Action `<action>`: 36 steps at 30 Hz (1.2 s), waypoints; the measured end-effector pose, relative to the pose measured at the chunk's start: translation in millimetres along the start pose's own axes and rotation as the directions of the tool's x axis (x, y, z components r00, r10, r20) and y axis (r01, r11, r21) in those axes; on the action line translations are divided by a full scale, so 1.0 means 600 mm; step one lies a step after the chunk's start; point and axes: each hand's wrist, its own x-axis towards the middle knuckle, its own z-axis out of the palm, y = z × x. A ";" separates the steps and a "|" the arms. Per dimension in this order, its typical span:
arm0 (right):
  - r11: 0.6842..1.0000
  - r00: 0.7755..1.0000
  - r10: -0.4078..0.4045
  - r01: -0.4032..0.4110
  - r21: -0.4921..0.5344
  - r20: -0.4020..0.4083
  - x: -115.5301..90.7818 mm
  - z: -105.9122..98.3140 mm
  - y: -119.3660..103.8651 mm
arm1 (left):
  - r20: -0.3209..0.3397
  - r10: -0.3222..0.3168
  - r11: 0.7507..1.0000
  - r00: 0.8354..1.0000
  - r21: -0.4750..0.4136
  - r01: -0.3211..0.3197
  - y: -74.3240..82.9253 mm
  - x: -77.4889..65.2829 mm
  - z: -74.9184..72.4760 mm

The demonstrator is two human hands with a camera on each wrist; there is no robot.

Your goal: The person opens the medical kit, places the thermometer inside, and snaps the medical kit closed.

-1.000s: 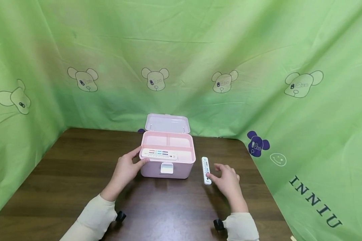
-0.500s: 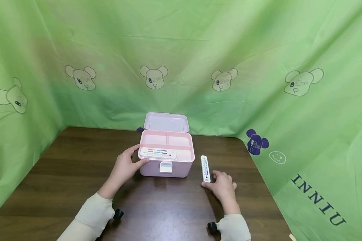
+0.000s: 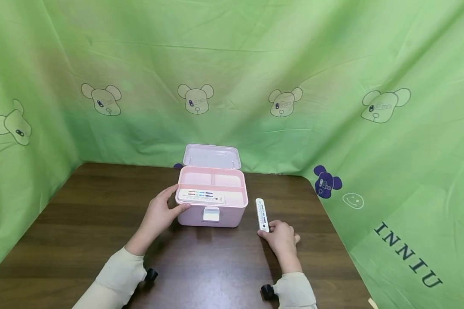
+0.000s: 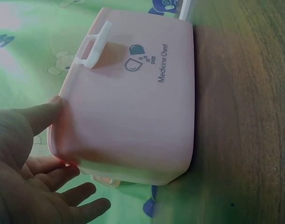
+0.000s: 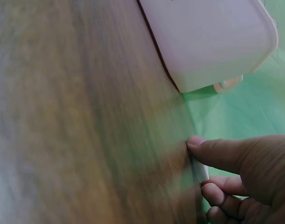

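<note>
A pink medicine box (image 3: 195, 216) marked "Medicine Chest" stands upright on the table with its lid (image 3: 212, 156) swung back. My left hand (image 3: 158, 214) holds its front left corner, thumb on the front just under the rim and fingers along the side; in the left wrist view the outer fingers spread loosely. Across the box's front compartment lies a white thermometer (image 3: 201, 196) with a printed scale. To the right of the box, my right hand (image 3: 282, 240) pinches the near end of a second thermometer (image 3: 261, 212) between thumb and fingers. The right wrist view shows only its edge.
Dividers split the box's pink tray (image 3: 228, 188), with two smaller compartments at the back. A white latch (image 3: 211, 213) sits on the front. The brown wooden table (image 3: 112, 193) meets a green printed curtain (image 3: 232, 56) at the back and sides.
My right hand has shifted left and closed its thumb and fingers on the near end of the second thermometer. The left hand stays at the box corner.
</note>
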 end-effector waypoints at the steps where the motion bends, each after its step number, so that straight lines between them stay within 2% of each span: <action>1: 1.000 1.000 0.001 -0.001 0.002 -0.004 0.001 0.000 -0.001 | -0.001 -0.003 1.000 1.000 -0.003 0.003 0.000 0.000 0.000; 9: 0.998 0.998 0.061 -0.062 0.005 0.034 0.006 -0.005 -0.005 | 0.009 -0.030 0.999 1.000 -0.025 0.030 0.003 -0.002 0.004; 16: 0.979 0.984 0.087 -0.113 0.169 0.156 0.023 -0.037 0.004 | 0.040 -0.060 0.998 0.997 -0.036 0.061 0.003 -0.003 0.000; 23: 0.937 0.988 0.069 -0.111 0.332 0.136 0.039 -0.047 0.022 | 0.035 -0.056 0.998 0.998 -0.023 0.057 0.006 0.000 -0.003; 30: 0.865 0.993 0.031 -0.083 0.495 0.114 0.059 -0.063 0.052 | 0.041 -0.063 0.998 0.997 -0.020 0.064 0.007 0.000 -0.003; 36: 0.829 0.995 -0.051 -0.005 0.560 0.084 0.075 -0.095 0.063 | 0.038 -0.065 0.998 0.997 -0.016 0.065 0.006 -0.001 -0.003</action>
